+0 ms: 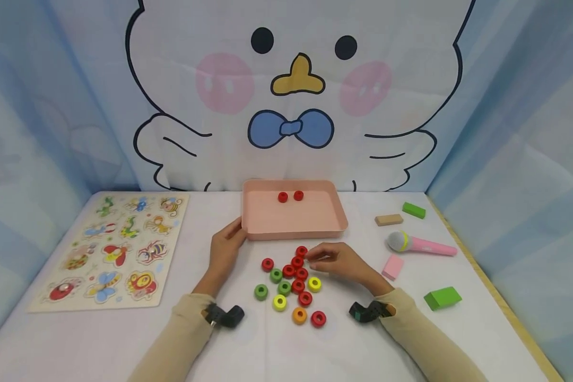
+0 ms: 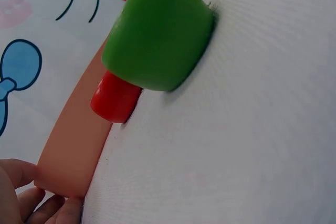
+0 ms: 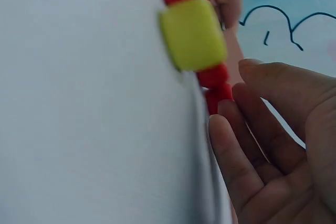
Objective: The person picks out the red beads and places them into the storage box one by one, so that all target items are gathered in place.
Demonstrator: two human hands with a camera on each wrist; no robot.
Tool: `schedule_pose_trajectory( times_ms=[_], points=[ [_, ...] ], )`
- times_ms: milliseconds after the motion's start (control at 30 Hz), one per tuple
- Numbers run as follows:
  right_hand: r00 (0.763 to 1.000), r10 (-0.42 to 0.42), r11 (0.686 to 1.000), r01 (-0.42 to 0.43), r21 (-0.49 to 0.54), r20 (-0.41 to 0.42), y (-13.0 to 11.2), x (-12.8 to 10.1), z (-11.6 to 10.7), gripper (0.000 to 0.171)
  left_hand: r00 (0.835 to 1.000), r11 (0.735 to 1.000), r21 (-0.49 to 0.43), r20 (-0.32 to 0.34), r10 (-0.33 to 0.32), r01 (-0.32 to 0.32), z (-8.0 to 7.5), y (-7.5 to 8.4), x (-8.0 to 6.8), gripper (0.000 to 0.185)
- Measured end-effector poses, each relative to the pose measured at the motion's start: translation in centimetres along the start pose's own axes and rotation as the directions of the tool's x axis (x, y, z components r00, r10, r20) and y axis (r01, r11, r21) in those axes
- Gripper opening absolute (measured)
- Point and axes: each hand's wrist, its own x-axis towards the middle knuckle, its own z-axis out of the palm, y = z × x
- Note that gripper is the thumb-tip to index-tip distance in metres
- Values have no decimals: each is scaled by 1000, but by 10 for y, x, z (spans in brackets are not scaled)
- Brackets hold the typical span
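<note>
At the front left corner of the pink tray, my left hand holds the tray's edge between thumb and fingers. Two red beads lie inside the tray. My right hand is beside the loose beads in front of the tray, its fingertips right at the farthest red bead. In the right wrist view a gap shows between the thumb and the other fingers, with nothing between them. Several red beads, a few green beads, yellow beads and an orange bead are scattered on the white table.
A puzzle board with insect pictures lies at the left. On the right are a pink toy microphone, a pink block, a wooden block, a small green block and a larger green block. A printed curtain hangs behind.
</note>
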Motion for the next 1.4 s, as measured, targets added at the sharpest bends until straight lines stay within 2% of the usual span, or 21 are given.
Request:
schedule_pose_trajectory(
  times_ms=[167, 333, 467, 833, 1000, 1133, 1233, 1400],
  points=[
    [998, -7, 999, 5, 39, 55, 6, -5, 15, 27, 999, 1000, 3, 15, -29, 29, 1, -3, 0, 44],
    [996, -7, 1000, 7, -4, 84, 3, -4, 22, 28, 1000, 1000, 4, 12, -14, 14, 0, -2, 0, 44],
    [997, -9, 999, 12, -39, 71, -1, -1, 26, 26, 1000, 1000, 7, 6, -1, 1, -3, 0, 1, 44],
    [999, 10, 1000, -10, -11, 34, 1, -3, 27, 24, 999, 999, 32, 21, -26, 25, -2, 0, 1, 45],
    [999, 25, 999, -25, -21, 24, -3, -1, 16, 23, 1000, 999, 37, 8, -25, 25, -3, 0, 1, 45],
    [999, 31, 999, -32, -29, -24, -9, 10, -3, 28, 999, 999, 38, -3, -32, 32, -3, 0, 2, 45],
    [996, 46, 998, -49, -44, -77, -17, 25, -23, 31, 999, 998, 43, 4, -46, 46, -3, 0, 2, 46],
    [974, 138, 983, -157, -94, -181, -29, 66, -57, 33, 999, 998, 31, 5, -48, 48, -1, 0, -1, 46]
  ],
)
